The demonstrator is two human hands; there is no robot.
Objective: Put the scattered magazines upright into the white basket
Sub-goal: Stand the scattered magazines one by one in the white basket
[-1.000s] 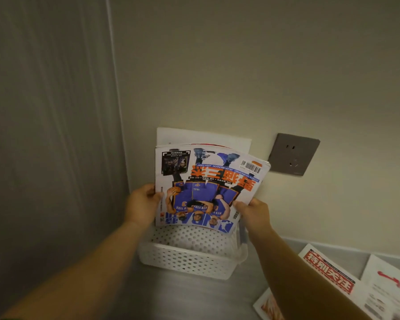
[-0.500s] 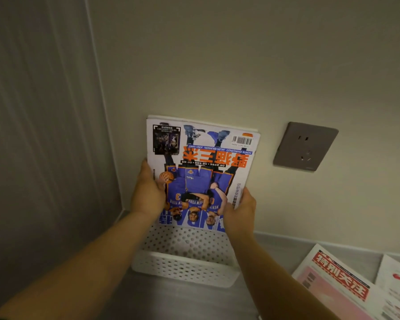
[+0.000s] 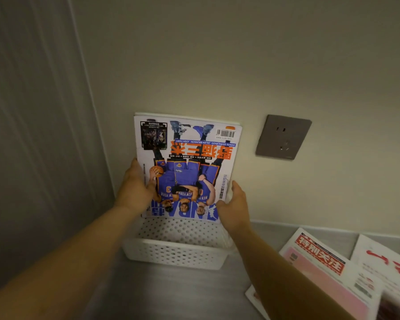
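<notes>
You are working in a corner where a pale wall [image 3: 217,54] is meeting a grey panel, with a dark socket plate [image 3: 283,137] set in the wall and a grey bench [image 3: 171,294] running beneath it. The white basket [image 3: 176,252] is sitting on the bench, pushed close to the wall. The basketball magazine [image 3: 187,167] is standing upright in the basket's back part, cover upside down and facing you, leaning against the wall with at least one more white edge showing behind it.

Your left hand [image 3: 136,188] is gripping the magazine's left edge, thumb lying over the cover. Your right hand [image 3: 234,206] is resting open against the lower right edge, fingers spread, steadying and not clasping.

You appear to be seating this magazine, the placing step nearly done. Next, you should be letting go gently, checking that it is not slumping forward, then reaching right for the red-titled magazine [image 3: 321,271] lying flat on the bench, with another white magazine [image 3: 386,266] just beside it. Several are waiting, so the task looks partly complete.
</notes>
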